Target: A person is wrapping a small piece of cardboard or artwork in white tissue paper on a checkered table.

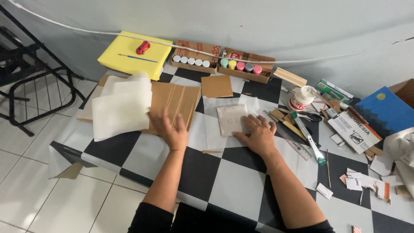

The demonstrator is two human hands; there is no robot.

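Nearest the camera, 2 bare forearms reach from the bottom centre of the frame over a black-and-white chequered table cover (pixel 224 190). The right hand (pixel 258 134), at centre frame, lies open and flat, fingers spread, pressing on a pale translucent sheet (pixel 230 118) that rests on a white square of the cover. The left hand (pixel 171 128), left of centre, is also open, palm down, fingertips touching the lower edge of a folded brown cardboard piece (pixel 174 101). Neither hand grips anything.

Judgement: the step in hand appears to be laying out and steadying materials, the sheet held down while the cardboard is reached for. A next move would call for the left hand to close on the cardboard edge while the right keeps the sheet flat.

Left of the cardboard, white paper sheets (pixel 123 105) overlap it. Right of the right hand lie a ruler (pixel 297 144), a green-handled cutter (pixel 308 139) and paper scraps (pixel 358 183). Farther back stand a small brown card square (pixel 216 86), a white glue pot (pixel 303 98), and 2 cardboard trays of paint pots (pixel 222 62). At upper left, a yellow foam block (pixel 129 60) carries a red toy car (pixel 142 47) and a thin brush (pixel 138 58).
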